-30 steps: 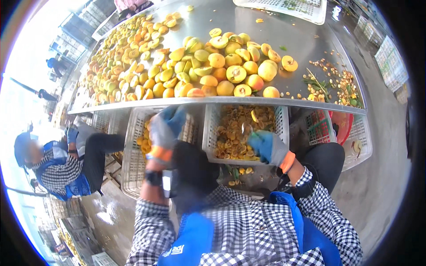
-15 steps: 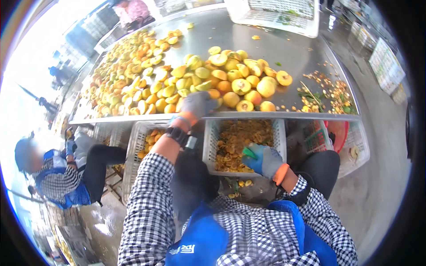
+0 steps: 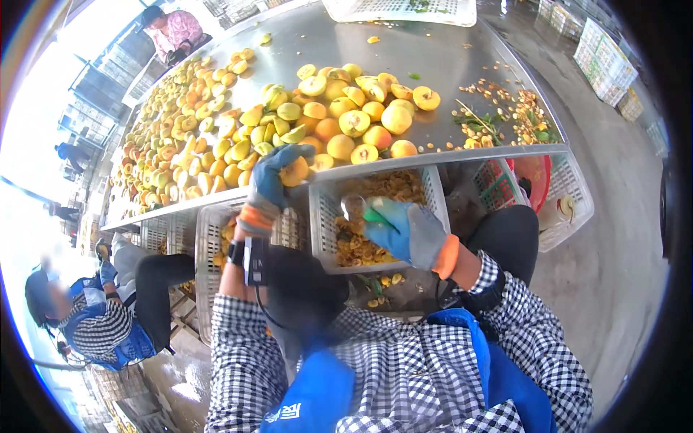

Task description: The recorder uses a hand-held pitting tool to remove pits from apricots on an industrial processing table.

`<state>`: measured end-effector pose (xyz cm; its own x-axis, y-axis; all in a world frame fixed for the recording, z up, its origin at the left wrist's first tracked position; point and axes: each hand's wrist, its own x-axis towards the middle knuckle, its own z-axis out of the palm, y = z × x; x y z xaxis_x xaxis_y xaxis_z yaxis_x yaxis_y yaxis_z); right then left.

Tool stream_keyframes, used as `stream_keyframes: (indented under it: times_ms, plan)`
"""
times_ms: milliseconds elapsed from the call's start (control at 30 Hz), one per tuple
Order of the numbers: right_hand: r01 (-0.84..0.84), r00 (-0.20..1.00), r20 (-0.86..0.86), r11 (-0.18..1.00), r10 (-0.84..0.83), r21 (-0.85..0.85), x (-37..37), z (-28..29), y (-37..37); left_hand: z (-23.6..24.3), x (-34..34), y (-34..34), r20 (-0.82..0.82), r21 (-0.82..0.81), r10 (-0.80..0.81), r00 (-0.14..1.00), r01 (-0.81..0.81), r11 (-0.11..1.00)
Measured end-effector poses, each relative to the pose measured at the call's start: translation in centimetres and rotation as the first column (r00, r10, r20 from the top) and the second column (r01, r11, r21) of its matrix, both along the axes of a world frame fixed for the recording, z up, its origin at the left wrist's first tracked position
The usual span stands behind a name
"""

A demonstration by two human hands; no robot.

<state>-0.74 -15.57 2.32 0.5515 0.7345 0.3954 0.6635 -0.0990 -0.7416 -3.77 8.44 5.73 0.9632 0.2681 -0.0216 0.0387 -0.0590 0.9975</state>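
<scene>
My gloved left hand (image 3: 276,173) is closed on a yellow-orange fruit (image 3: 293,171) at the table's front edge, beside the pile of whole and halved fruit (image 3: 341,127). My gloved right hand (image 3: 403,234) grips a green-handled tool (image 3: 376,219) with a shiny, rounded metal end (image 3: 353,207). It is over a white crate (image 3: 436,198) holding brownish-yellow scraps under the table edge. To the left of that, another crate (image 3: 206,274) holds orange fruit, partly hidden by my left arm.
A steel table (image 3: 476,56) carries fruit, pits and leaves (image 3: 478,132), and a white basket (image 3: 395,14). A co-worker (image 3: 101,317) sits at my left, another person (image 3: 177,32) across the table. A red basin (image 3: 537,180) and crate (image 3: 570,216) stand right, stacked crates (image 3: 603,61) beyond.
My left hand rose from below the edge to the fruit pile, then came back slightly leftward with a fruit in it. My right hand with the tool moved up and left.
</scene>
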Motion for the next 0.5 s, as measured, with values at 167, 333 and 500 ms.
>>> stream_keyframes:
  times_ms: [167, 333, 500]
  plan:
    - [0.139, 0.990, 0.000, 0.988, -0.140, -0.061, -0.3, 2.7, 2.6, -0.2, -1.4, -7.0, 0.137, -0.543, 0.073, 0.988, 0.013, 0.840]
    - [0.164, 0.984, 0.095, 0.974, -0.150, -0.158, -0.4, 1.2, 2.7, -2.4, -1.2, -6.9, 0.220, -0.295, 0.169, 0.961, -0.100, 0.950]
    - [0.094, 0.995, 0.053, 0.988, -0.088, -0.122, -0.3, 0.2, 3.0, -2.8, -1.3, -7.3, 0.366, 0.309, 0.219, 0.904, -0.340, 0.888]
